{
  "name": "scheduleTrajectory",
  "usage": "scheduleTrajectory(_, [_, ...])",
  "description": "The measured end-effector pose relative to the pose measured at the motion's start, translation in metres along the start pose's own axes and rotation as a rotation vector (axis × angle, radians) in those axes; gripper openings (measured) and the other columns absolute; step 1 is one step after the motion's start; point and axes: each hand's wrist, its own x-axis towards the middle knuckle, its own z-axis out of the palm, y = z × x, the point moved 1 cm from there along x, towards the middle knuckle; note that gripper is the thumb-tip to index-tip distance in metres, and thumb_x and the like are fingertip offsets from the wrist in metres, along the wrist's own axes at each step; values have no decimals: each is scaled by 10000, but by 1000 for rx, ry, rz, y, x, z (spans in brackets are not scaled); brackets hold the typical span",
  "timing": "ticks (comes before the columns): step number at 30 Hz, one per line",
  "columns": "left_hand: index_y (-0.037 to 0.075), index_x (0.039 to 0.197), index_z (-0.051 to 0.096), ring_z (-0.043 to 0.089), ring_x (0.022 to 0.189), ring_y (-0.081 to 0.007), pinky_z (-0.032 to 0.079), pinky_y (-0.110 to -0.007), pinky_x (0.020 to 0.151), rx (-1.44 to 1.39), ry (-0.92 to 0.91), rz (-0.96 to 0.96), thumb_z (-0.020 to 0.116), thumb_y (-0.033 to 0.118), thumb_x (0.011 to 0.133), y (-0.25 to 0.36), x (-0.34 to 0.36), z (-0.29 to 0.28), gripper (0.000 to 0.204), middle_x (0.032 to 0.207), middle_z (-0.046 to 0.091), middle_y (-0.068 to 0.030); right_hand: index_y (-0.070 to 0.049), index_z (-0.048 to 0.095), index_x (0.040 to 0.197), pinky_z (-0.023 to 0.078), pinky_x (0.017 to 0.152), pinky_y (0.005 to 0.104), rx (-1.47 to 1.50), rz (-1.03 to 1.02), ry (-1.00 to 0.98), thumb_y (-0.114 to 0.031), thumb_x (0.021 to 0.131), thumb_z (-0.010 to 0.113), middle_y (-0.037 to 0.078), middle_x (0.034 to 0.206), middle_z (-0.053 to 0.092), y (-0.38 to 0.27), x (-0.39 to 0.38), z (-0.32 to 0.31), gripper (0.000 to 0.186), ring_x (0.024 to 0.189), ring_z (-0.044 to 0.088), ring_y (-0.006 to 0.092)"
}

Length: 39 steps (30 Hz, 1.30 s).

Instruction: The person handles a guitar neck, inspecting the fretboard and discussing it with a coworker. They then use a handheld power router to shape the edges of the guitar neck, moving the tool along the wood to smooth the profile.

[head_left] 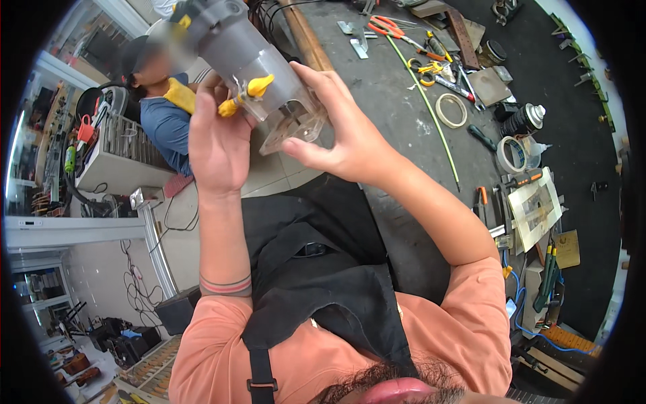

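Note:
A trim router (264,81) with a grey, see-through lower housing is held up in front of me, tilted over the bench's left edge. My left hand (221,145) is closed on its left side, with the fingertips partly hidden behind it. Next to those fingers a yellow wing knob (260,85) sticks out of the housing. On the other side, my right hand (340,128) grips the lower part, its thumb near the clear base (294,128). The fingers of the right hand pass behind the tool.
Across the dark workbench (377,108) lie red-handled pliers (387,27), a thin green rod (431,114), tape rolls (451,110), a spray can (525,120) and several hand tools. A co-worker in a blue shirt (161,121) sits at the left, by a drawer cabinet (121,151).

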Motion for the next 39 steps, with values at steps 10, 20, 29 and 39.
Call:
scheduleTrajectory(10, [35,1616,399,596,1406,-391,479,-523,1197,60,-292,-48,512,567,1114,-32,65,1,741,1468,619,-215,-15,394,1614,385,1261,458,-102,-95,-19,-323,928,865,168,1548,453,64,7,-39,887,1479,492,309])
scheduleTrajectory(20, [22,1485,549,654,1226,-186,503,-360,1087,115,-158,0,718,295,1085,-91,80,26,513,1344,687,-69,-83,277,1700,370,1293,488,-313,129,-129,-541,826,912,215,1641,406,127,-17,-64,1173,1564,417,366])
scheduleTrajectory(29, [21,1496,546,627,1251,-183,484,-352,1101,215,-147,28,754,305,1062,-112,76,27,559,1390,664,-73,-74,365,1644,463,1214,455,-339,132,-167,-480,856,907,181,1580,484,131,-20,-63,1038,1465,539,360])
scheduleTrajectory(39, [16,1476,550,617,1243,-175,476,-342,1087,214,-146,-10,753,328,1062,-116,72,29,556,1363,662,-65,-18,407,1574,454,1170,473,-337,199,-259,-322,892,888,235,1481,528,111,-17,-69,888,1422,537,423])
